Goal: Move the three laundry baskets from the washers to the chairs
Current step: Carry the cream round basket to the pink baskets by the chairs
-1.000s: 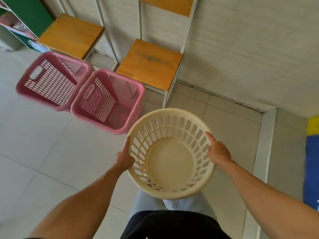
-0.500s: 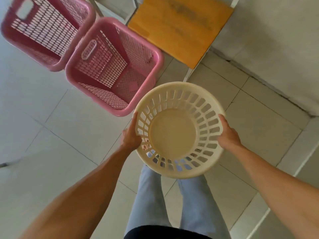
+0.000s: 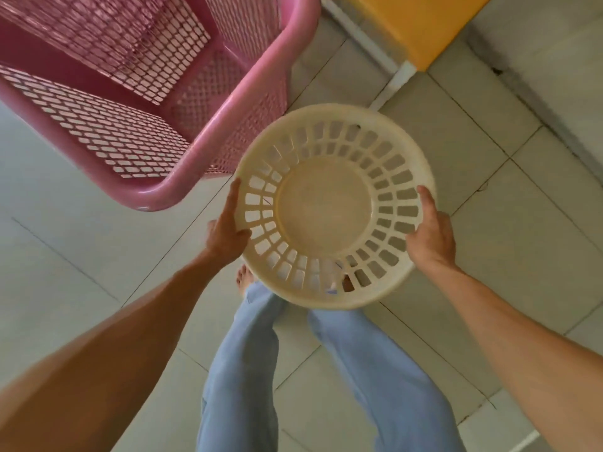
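Note:
I hold a round cream laundry basket (image 3: 326, 203) over the tiled floor, just above my feet. My left hand (image 3: 226, 231) grips its left rim and my right hand (image 3: 430, 234) grips its right rim. The basket is empty. A pink square laundry basket (image 3: 156, 102) stands on the floor at the upper left, its near corner almost touching the cream basket's rim. A chair with a yellow wooden seat (image 3: 421, 24) and a white leg (image 3: 396, 83) stands just beyond, at the top right.
Pale floor tiles (image 3: 489, 132) lie to the right of the chair leg. A grey wall base (image 3: 561, 93) runs along the right edge. My legs in light blue trousers (image 3: 248, 370) fill the bottom centre.
The view has closed in and tilted down. The cream basket has come lower and nearer the pink basket and chair leg. The second pink basket has left the view.

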Demonstrator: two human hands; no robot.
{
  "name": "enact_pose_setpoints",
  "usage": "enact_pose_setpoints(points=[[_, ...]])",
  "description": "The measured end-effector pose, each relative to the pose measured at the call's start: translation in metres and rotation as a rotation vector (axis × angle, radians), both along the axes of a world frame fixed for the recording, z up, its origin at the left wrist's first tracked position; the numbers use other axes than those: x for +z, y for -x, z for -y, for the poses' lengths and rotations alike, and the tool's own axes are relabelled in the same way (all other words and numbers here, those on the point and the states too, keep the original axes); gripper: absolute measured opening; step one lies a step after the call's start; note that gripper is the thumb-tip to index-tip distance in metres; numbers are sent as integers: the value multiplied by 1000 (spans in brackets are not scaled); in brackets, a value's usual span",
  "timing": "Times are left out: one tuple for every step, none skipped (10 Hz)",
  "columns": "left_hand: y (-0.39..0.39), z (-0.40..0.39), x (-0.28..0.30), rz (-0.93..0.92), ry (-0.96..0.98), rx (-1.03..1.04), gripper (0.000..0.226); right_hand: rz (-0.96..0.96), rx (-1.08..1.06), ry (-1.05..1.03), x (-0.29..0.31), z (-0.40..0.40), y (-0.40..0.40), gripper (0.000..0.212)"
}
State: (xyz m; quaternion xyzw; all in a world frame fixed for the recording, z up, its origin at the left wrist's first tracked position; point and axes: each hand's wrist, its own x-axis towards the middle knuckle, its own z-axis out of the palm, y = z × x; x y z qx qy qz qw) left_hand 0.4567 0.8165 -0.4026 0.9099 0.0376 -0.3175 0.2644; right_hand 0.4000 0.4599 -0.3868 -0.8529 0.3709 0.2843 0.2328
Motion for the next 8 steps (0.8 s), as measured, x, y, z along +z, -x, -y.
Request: enact_pose_setpoints(points=[[-9,-4,-22,51,10,-25,98,18,25,16,-24,-3,-6,92],[-12,-9,-32,79,22,-51,103,26,33,48,-40,-6,-11,94],[-17,-19,-35,81,20,-40,106,-3,91,52,-43,-11,-20,93],[-26,-22,-33,82,-1,-25,106,-53,155,48,-41,-13,-35,94],[-32,-20,-21,-11,8,-48,105,-125,148,-13,-35,-11,-46,96],[-33,-17,3,-179,-27,3,99,-173,137,-43,-12,-19,-47,91],[-31,-16,45,-277,5,-40,91,-73,81,-57,31,-41,-43,92],[-30,-20,87,-311,4,-202,93,16,121,-69,94,-81,-34,92]])
